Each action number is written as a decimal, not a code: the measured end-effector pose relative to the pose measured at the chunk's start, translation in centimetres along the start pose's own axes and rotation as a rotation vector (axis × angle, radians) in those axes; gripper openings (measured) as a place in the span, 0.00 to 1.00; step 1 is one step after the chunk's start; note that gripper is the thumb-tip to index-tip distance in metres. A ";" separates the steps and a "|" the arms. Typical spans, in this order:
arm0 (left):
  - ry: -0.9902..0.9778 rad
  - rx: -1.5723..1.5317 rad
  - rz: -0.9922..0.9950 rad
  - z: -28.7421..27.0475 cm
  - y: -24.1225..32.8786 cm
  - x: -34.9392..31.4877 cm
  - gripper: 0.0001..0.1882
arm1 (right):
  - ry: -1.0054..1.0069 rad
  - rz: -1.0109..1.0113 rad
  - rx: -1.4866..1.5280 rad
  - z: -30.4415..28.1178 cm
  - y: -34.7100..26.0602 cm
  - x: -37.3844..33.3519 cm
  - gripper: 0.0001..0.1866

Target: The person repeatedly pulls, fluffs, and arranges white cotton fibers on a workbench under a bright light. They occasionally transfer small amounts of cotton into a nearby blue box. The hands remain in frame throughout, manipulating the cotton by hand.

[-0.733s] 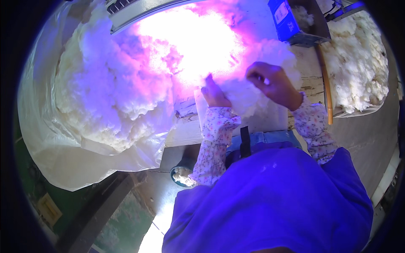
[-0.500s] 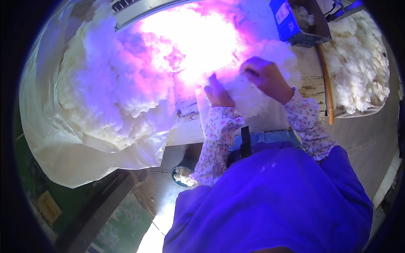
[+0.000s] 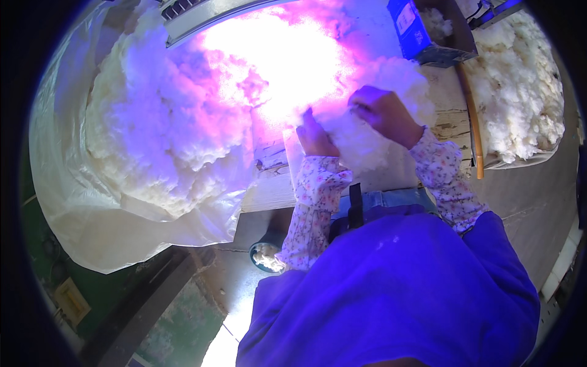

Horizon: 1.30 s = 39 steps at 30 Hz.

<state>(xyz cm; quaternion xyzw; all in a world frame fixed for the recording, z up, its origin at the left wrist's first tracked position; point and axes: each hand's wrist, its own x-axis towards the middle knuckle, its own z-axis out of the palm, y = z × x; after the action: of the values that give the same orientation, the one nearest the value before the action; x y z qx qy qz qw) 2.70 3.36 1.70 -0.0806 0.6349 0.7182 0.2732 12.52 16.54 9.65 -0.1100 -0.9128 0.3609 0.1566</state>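
A layer of white cotton-like fluff (image 3: 367,144) lies on the worktable in front of me. At its left edge is my left hand (image 3: 317,137), with one finger stretched out and another apart from it. The glare blurs its fingertips. My right hand (image 3: 388,115) is just above the right part of the fluff, its fingers bent together in a pinch. Whatever is between those fingertips is too small or hidden to make out. Strong white and violet light washes out the fluff beyond my hands.
A large heap of fluff (image 3: 165,134) sits on plastic sheeting (image 3: 79,226) at left. A blue box (image 3: 416,37) with some fluff stands back right, near a wooden stick (image 3: 471,122) and a full bag of fluff (image 3: 520,92). A lamp housing (image 3: 208,15) overhangs the back; a small bucket (image 3: 264,257) is below.
My right hand has shifted very slightly and now looks sharper than before. My left hand stays almost in the same place on the fluff.
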 end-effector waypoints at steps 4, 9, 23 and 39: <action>0.090 -0.418 -0.386 -0.3 1.5 -0.2 0.16 | 0.281 0.236 0.325 -2.1 1.9 -0.2 0.06; 0.060 -0.435 -0.383 0.3 2.7 -0.7 0.14 | 0.094 0.320 0.405 -3.3 1.4 -1.2 0.07; 0.050 -0.409 -0.315 0.6 3.0 -1.4 0.16 | 0.016 0.204 0.261 -2.7 0.6 -0.3 0.06; -0.042 0.582 0.344 0.3 -0.4 -2.9 0.19 | 0.071 -0.025 0.159 1.0 -2.0 3.2 0.09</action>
<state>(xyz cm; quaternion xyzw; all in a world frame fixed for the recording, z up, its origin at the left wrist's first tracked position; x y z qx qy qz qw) 5.39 2.80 2.77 0.1239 0.8119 0.5438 0.1725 9.00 15.46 10.99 -0.0986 -0.8764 0.4263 0.2014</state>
